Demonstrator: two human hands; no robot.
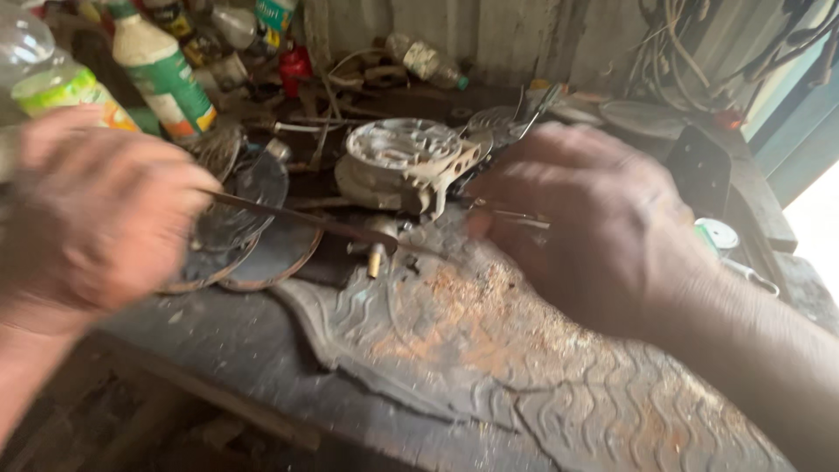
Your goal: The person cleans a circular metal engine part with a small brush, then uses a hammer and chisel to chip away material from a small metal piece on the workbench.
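L hand (92, 210) clenched round handle end of a long thin tool (297, 218), blurred w/ motion; shaft runs across to the brass fitting (376, 259) under the metal part (406, 166), prob. for leverage. R hand (603, 223) spread beside the part, fingers near its side as if steadying; can't tell whether gripping, too blurred. Part sits on a worn tyre strip (489, 350) laid over the bench (245, 350), likely as padding. Round discs (253, 236) stacked just left, bottles (162, 74) behind, well clear.
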